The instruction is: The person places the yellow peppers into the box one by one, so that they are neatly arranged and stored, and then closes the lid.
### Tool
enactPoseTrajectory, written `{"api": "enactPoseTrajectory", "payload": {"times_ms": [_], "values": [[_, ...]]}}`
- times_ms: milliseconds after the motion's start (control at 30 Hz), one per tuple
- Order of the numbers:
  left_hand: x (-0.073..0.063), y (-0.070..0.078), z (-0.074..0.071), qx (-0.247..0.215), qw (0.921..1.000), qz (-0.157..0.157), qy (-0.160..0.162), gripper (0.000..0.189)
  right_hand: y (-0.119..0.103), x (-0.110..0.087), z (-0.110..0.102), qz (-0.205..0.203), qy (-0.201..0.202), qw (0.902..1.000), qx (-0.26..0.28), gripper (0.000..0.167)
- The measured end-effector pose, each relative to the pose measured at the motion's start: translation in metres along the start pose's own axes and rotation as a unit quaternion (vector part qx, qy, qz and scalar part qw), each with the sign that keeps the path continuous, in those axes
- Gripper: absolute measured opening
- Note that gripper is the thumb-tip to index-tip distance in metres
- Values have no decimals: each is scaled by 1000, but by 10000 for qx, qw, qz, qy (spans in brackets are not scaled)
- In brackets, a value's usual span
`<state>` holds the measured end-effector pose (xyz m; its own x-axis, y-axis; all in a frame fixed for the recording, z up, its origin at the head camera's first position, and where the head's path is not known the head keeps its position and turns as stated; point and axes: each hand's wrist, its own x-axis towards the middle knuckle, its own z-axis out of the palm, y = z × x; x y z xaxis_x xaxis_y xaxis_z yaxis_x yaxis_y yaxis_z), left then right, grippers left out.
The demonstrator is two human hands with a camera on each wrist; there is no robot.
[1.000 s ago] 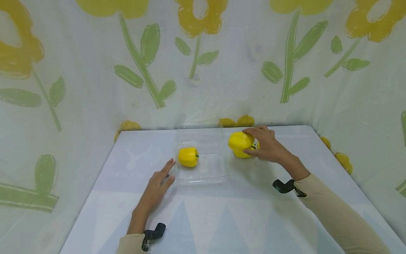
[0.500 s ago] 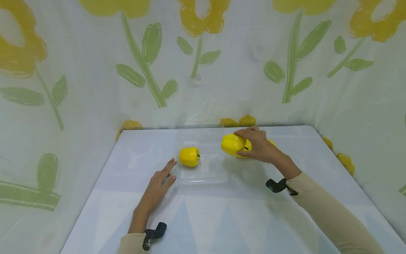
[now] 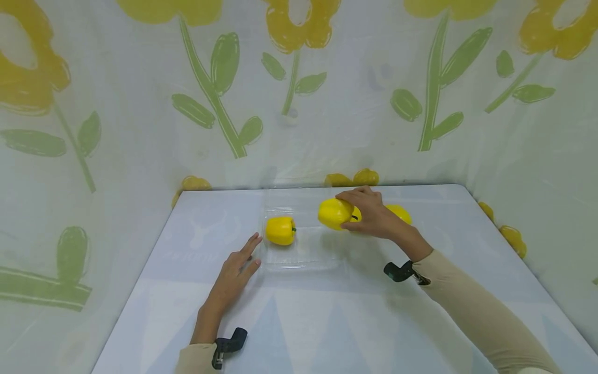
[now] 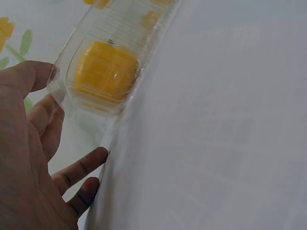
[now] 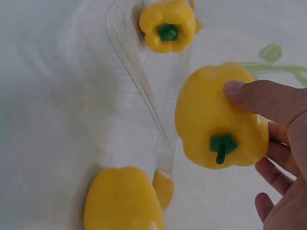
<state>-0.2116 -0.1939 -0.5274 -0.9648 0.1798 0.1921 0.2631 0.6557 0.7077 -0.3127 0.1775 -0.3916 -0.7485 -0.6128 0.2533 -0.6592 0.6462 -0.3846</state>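
A: While the right hand (image 3: 374, 214) is up over the table (image 3: 327, 311), what's in it?

B: 1 yellow pepper (image 3: 334, 213), thumb and fingers curled round it. In the right wrist view the thumb lies across the top of the held pepper (image 5: 220, 117), the other fingers sit under its right side, and the green stem points down toward the palm.

A: Where is it relative to the tray?

B: Just over the right edge of the clear plastic tray (image 3: 322, 259), which sits near the table's far edge, about the middle. Cannot tell if the pepper touches the rim.

A: Other peppers?

B: 2 more. 1 small pepper (image 3: 280, 231) lies inside the tray at its left end, stem to the right. 1 lies on the table behind the right hand (image 3: 400, 213), toward the far right corner, partly hidden by the wrist.

A: Left hand?

B: The left hand (image 3: 233, 278) rests flat on the table, fingers straight, holding nothing, fingertips just at the tray's near left corner. In the left wrist view the thumb (image 4: 29, 76) is beside the tray wall (image 4: 62, 91); contact unclear.
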Motion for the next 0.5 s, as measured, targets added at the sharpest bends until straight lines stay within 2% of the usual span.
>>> {"api": "enactPoseTrajectory", "payload": {"times_ms": [500], "values": [[-1, 2, 0, -62, 10000, -47, 9, 55, -8, 15, 13, -1, -259, 9996, 59, 66]]}}
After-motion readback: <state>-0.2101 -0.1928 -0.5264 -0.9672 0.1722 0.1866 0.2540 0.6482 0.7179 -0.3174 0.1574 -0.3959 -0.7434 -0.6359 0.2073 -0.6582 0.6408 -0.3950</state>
